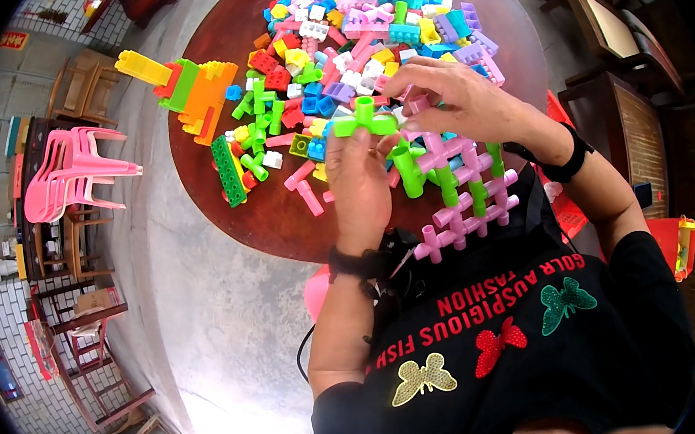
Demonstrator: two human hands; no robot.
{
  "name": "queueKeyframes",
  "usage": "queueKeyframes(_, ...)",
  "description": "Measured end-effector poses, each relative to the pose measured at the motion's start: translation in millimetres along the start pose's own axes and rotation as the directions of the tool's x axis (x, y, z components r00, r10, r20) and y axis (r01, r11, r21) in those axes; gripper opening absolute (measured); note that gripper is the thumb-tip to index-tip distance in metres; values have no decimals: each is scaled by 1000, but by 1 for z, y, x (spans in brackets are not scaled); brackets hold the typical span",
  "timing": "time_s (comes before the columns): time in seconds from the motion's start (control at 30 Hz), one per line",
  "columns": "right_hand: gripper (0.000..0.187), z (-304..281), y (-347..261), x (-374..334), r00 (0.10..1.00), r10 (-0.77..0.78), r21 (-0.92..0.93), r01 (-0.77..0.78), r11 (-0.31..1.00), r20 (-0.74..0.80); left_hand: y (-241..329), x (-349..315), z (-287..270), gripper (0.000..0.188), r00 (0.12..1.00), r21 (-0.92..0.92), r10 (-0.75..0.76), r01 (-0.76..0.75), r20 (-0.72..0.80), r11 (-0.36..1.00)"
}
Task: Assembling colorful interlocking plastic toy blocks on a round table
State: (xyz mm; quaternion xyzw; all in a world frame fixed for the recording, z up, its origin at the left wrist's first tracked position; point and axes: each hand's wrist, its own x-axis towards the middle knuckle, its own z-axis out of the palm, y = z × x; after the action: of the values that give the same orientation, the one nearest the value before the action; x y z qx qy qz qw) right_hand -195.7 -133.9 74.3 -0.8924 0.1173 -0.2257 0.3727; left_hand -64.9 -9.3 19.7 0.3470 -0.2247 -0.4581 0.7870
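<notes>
My left hand (359, 184) pinches a bright green pipe connector (365, 117), a toy piece with a stub pointing up, above the near part of the pile. Beside it, my right hand (471, 105) has its fingers curled in near the connector's right end; a bit of pink shows by the fingertips, but what they grip is partly hidden. Right below the hands, a lattice of pink and green pipe pieces (451, 175) leans at the table's near edge against my front. A separate green pipe piece (407, 169) stands at the lattice's left side.
A heap of mixed building blocks (371, 26) covers much of the round brown table (209, 167). At its left stand an orange, green and yellow block build (189, 94) and a green block plate (228, 172). Pink stools (67, 173) are stacked farther left. A red crate (566, 208) is at right.
</notes>
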Motion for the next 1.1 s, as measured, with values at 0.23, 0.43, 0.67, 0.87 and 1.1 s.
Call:
queueKeyframes(0.23, 41, -4, 1, -21, 987, -10, -282, 55, 958, 158, 22, 5, -15, 21, 998, 143, 60, -62, 16, 988)
queueKeyframes(0.43, 64, -2, 3, -34, 999, 37, -274, -35, 961, 3, 16, 1, -7, 20, 996, 344, 50, -74, 78, 936)
queueKeyframes(0.67, 60, -10, 1, -35, 987, 97, -285, -57, 957, 129, 5, 0, 3, 20, 996, 364, 1, -34, 91, 931)
queueKeyframes(0.87, 66, 3, 8, -37, 998, -70, -295, 67, 953, 3, 8, 0, -3, 21, 995, 388, -14, -26, 99, 921)
queueKeyframes(1.1, 60, 4, 3, -38, 1000, 9, -282, -8, 959, 3, 20, 2, 2, 23, 993, 399, -5, -45, 122, 916)
